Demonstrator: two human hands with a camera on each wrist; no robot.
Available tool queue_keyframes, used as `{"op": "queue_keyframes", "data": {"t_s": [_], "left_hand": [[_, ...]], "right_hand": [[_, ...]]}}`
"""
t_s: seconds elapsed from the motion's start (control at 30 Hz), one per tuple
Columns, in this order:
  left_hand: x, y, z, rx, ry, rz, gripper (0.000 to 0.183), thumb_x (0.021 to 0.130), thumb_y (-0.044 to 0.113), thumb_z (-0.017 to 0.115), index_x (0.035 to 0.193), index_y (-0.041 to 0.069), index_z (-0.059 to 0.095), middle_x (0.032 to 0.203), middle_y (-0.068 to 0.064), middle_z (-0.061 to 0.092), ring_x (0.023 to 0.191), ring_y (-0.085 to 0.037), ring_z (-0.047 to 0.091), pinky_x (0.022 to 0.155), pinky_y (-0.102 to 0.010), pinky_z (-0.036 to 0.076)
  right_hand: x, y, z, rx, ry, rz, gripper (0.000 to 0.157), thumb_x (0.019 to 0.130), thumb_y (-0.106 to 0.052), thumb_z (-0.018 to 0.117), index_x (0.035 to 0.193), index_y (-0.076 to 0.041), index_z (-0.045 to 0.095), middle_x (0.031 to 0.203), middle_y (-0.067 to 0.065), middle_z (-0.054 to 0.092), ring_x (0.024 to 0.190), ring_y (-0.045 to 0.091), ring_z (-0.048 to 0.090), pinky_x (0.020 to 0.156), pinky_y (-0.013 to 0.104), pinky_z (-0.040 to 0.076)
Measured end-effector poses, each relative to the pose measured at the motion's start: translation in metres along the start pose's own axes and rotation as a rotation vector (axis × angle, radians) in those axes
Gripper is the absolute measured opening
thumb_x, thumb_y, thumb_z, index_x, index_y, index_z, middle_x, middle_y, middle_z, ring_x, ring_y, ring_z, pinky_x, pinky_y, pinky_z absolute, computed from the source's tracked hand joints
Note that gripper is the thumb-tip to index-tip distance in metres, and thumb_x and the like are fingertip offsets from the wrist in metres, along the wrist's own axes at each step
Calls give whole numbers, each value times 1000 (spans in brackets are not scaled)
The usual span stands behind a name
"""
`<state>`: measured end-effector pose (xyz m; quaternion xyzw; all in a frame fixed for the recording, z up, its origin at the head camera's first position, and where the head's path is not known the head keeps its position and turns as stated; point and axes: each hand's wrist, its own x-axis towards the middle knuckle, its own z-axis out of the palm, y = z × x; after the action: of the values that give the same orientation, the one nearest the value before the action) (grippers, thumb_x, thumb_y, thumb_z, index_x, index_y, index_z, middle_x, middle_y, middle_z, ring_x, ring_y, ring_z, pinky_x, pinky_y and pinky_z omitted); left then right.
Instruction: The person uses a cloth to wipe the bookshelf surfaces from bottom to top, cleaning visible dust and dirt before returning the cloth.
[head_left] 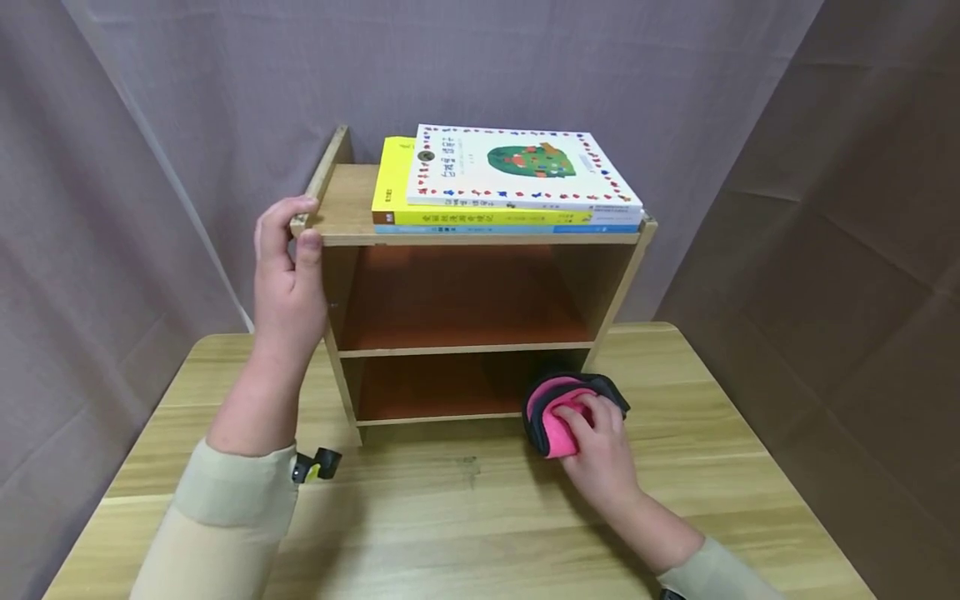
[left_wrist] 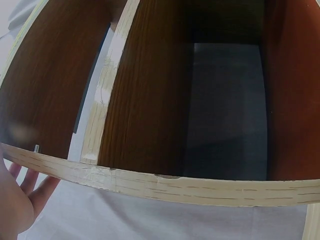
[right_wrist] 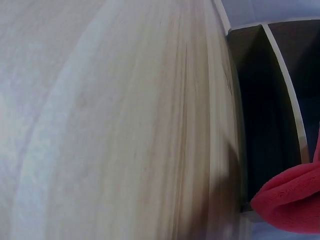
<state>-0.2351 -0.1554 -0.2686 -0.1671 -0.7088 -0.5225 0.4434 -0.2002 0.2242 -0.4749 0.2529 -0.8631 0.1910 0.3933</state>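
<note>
A small wooden shelf (head_left: 467, 348) stands on the table, with two open compartments facing me. My left hand (head_left: 288, 275) grips the top front corner of its left side panel; in the left wrist view the fingers (left_wrist: 42, 195) wrap behind that panel's edge. At the shelf's lower right front, my right hand (head_left: 600, 454) pinches a folded pink and dark cloth (head_left: 558, 429). That cloth covers the bottom of the right side panel. In the right wrist view the cloth (right_wrist: 290, 200) shows at the lower right, by the shelf's edge, and the hand itself is hidden.
Several books lie stacked on the shelf's top board, a white picture book (head_left: 517, 167) uppermost over a yellow book (head_left: 388, 183). The wooden table (head_left: 450, 517) extends in front and to both sides. Grey curtains (head_left: 487, 67) hang behind and beside it.
</note>
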Motion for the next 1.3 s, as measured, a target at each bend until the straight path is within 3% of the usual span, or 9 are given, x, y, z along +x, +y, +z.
{"op": "queue_keyframes", "data": {"t_s": [0.37,0.53,0.6,0.67,0.87,1.13,1.3], "left_hand": [[0,1,0,0,5,-7,61,97,58,48,131,8,55,134,0,49,122,-13,45,103,-28,34],[1,0,1,-13,-7,-33,56,98,55,48,132,10,54,135,0,48,122,-14,44,103,-28,34],[1,0,2,-16,-7,-44,54,99,53,49,132,11,54,135,-1,48,121,-14,44,103,-28,34],[1,-1,2,-14,-5,-49,51,100,50,49,132,10,54,135,-1,48,121,-14,44,103,-27,34],[0,1,1,-9,2,-61,40,103,38,50,132,11,54,135,0,48,121,-13,44,103,-27,34],[1,6,-1,-6,-3,-66,35,104,32,49,132,11,54,134,0,48,121,-13,44,103,-28,34],[-2,7,-3,24,-38,-94,39,104,38,47,135,16,53,139,1,46,122,-12,44,103,-31,35]], "right_hand": [[0,-1,-3,78,-22,55,34,66,0,82,97,-8,69,113,18,55,108,44,47,96,53,38],[-2,-3,-3,126,-8,130,51,52,3,91,97,-7,67,116,18,53,111,42,45,94,47,39],[-3,-4,-3,157,10,168,57,48,5,93,98,-7,67,117,18,53,112,40,45,93,42,40],[-4,-5,-2,193,42,193,56,50,7,91,99,-7,68,119,17,52,113,38,45,94,36,38],[-5,-8,1,306,138,206,39,67,11,76,101,-7,68,120,18,53,114,36,44,100,21,31],[-4,-14,-3,425,201,262,37,69,19,74,98,0,65,118,23,51,116,21,43,101,16,33],[6,-32,-20,485,265,224,35,67,26,65,97,8,61,112,32,50,116,19,45,102,17,35]]}}
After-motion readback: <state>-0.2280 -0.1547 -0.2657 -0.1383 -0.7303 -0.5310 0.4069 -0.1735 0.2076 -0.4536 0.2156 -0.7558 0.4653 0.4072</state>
